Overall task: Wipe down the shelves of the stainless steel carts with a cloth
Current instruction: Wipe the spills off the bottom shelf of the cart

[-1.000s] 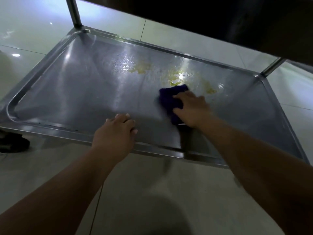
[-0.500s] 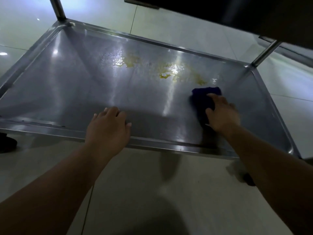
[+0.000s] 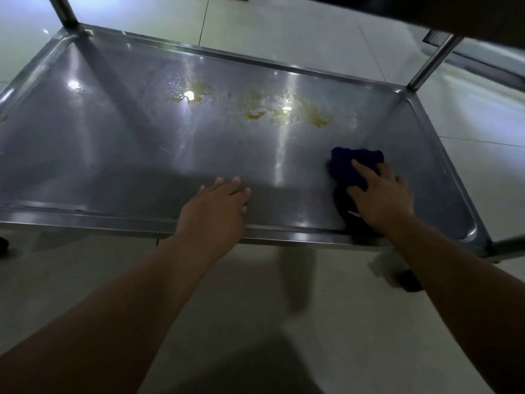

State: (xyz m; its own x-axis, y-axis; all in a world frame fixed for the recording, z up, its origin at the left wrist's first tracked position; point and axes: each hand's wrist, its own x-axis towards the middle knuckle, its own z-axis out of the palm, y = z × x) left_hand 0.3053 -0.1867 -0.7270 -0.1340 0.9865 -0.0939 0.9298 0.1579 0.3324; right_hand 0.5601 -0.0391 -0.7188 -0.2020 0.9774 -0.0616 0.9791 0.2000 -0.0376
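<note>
Shelf [image 3: 99,152] holds yellow spills [image 3: 315,119], blue cloth [image 3: 349,166] | right hand [image 3: 383,200] flat, pressing cloth | left hand [image 3: 216,206] released, resting on Shelf

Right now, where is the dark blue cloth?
In the head view, the dark blue cloth lies on the right part of the cart shelf, under the right hand, nearer than the yellow stains.

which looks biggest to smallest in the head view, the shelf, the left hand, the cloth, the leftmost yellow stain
1. shelf
2. left hand and cloth: look alike; the right hand covers part of the cloth, so unranked
3. leftmost yellow stain
</note>
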